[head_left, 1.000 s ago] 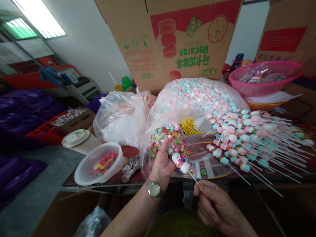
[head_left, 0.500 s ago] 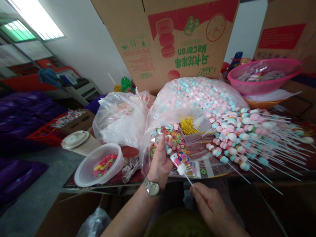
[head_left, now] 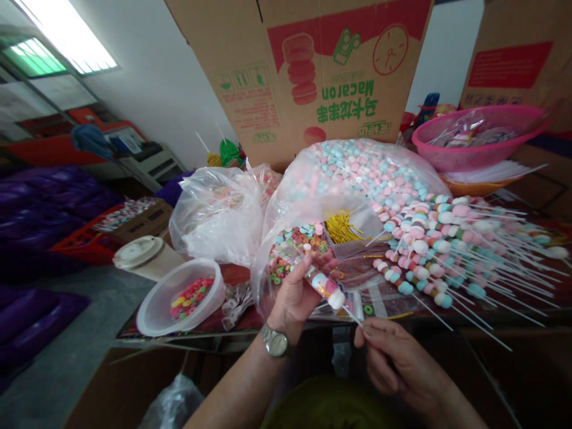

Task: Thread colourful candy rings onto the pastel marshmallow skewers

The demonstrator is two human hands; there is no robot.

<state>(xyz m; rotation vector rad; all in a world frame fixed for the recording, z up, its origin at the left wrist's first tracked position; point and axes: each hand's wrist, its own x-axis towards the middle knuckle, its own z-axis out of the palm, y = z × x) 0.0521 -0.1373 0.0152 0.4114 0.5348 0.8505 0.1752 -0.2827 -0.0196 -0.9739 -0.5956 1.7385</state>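
A marshmallow skewer point(head_left: 334, 298) in a clear printed wrapper slants across my left hand point(head_left: 292, 301). That hand is closed around the wrapped part, its thumb lying along the near side. My right hand point(head_left: 389, 351) pinches the white stick low down, below the last white marshmallow. Just past my left fingers lies a heap of colourful ring candies point(head_left: 290, 250) with a few marshmallows. Gold twist ties point(head_left: 342, 227) fill a small compartment beyond. Flat printed wrappers point(head_left: 353, 304) rest on the table behind the skewer, partly hidden by it.
Finished-looking marshmallow skewers point(head_left: 440, 250) are piled at the right, sticks jutting over the table edge. A big bag of marshmallows point(head_left: 370, 170) stands behind. Leftward are a plastic bowl point(head_left: 152, 304) of ring candies, a lidded cup point(head_left: 147, 257) and a plastic bag point(head_left: 214, 220).
My right hand has shifted right and slightly up along with the stick. The wrapped skewer has moved slightly right and down, and my left fingers have turned around it.
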